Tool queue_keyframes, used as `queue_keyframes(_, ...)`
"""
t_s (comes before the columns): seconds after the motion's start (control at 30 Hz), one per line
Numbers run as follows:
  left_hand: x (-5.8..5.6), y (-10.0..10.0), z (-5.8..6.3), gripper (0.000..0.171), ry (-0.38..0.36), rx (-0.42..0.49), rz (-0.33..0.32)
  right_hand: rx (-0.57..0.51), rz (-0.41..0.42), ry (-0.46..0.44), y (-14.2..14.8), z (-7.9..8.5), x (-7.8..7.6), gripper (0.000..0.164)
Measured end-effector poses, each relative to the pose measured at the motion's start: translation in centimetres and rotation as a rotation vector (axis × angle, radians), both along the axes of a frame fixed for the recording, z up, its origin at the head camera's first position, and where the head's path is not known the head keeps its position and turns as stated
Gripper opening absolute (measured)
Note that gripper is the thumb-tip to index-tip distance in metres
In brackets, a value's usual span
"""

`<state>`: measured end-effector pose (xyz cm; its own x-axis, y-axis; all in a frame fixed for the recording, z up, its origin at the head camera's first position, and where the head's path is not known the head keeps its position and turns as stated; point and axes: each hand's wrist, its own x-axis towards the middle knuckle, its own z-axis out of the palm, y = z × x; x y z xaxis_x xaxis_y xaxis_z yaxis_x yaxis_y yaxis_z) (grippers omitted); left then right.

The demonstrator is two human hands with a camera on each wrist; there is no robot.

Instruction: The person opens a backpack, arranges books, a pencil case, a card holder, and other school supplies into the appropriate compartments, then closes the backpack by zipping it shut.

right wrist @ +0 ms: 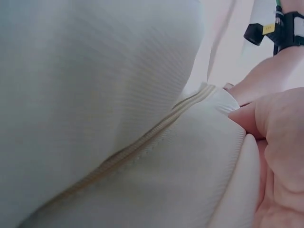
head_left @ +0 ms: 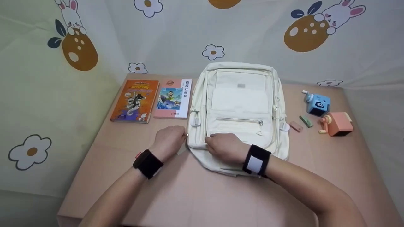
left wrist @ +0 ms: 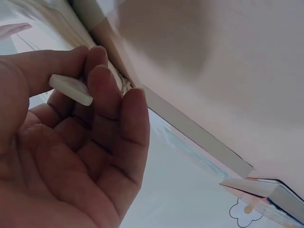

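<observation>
A cream backpack (head_left: 240,101) lies on the table with its front pocket side up. At its left side my left hand (head_left: 169,142) pinches a small, flat, cream zipper pull (left wrist: 71,89) between thumb and fingers, as the left wrist view shows. My right hand (head_left: 228,146) lies over the lower left of the front and grips the bag's fabric edge. Close up in the right wrist view, a zipper (right wrist: 142,140) runs along the fabric beside the right thumb and looks closed there.
Left of the bag lie an orange book (head_left: 135,101) and a pink-and-white book (head_left: 173,98). To its right are a blue pencil sharpener (head_left: 318,104), a coral pencil sharpener (head_left: 339,124), a pink eraser (head_left: 296,126) and a green eraser (head_left: 305,121). Patterned cloth (head_left: 176,37) hangs behind the table.
</observation>
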<state>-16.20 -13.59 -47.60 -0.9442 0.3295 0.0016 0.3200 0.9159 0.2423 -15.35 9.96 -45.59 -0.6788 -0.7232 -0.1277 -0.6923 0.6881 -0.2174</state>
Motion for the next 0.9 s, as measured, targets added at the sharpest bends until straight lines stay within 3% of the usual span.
queue_keyframes(0.3, 1.9, 0.0, 0.6, 0.018, 0.006, 0.033, -0.022, -0.045, -0.037, -0.054, 0.2, 0.2, -0.4, 0.023)
queue_keyframes(0.57, 1.9, -0.2, 0.1, 0.02, 0.001, 0.043, 0.006, -0.035, 0.01, 0.078, 0.0, -0.4, 0.7, 0.015)
queue_keyframes(0.77, 1.9, -0.3, 0.0, 0.023, 0.005, 0.028, 0.002, -0.068, 0.077, 0.158, 1.6, -0.3, 2.4, 0.035)
queue_keyframes(0.9, 2.0, -0.3, 0.0, 0.023, 0.002, 0.035, 0.011, -0.06, 0.064, 0.189, 3.3, -0.1, 3.4, 0.046)
